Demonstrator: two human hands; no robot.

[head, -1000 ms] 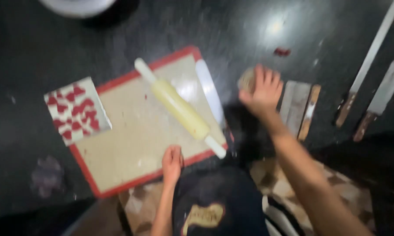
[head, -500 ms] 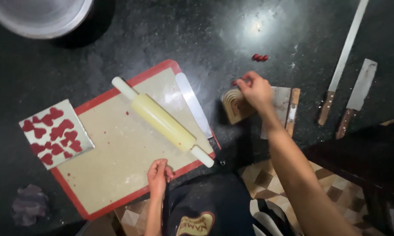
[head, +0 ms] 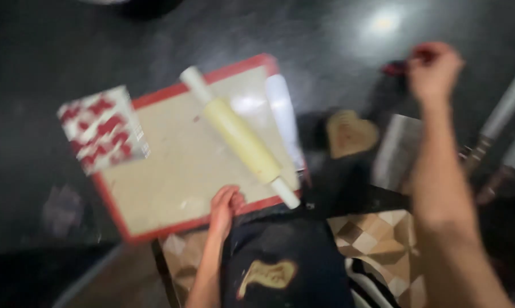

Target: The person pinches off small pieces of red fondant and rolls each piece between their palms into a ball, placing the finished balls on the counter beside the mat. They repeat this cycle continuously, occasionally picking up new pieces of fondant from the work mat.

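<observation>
Your right hand [head: 434, 68] is stretched far out over the dark counter [head: 69, 45], its fingers pinched on a small red thing [head: 395, 68] (too blurred to name; it looks like a little red piece, but you cannot be sure). Just nearer you than those fingers lies a tan heart-shaped piece [head: 351, 134], with a flat grey scraper [head: 397, 151] beside it under your forearm. Beyond that wrist, at the edge of view, two knife handles [head: 485, 171] show.

Your left hand [head: 226, 205] rests on the near edge of the red-rimmed baking mat [head: 183, 165], fingers curled down on the rim and gripping nothing you can make out. Just past those fingers the pale yellow rolling pin [head: 240, 137] lies slantwise across the mat. Farther out, at the mat's far corner, sits a white card of red shapes [head: 103, 128]
</observation>
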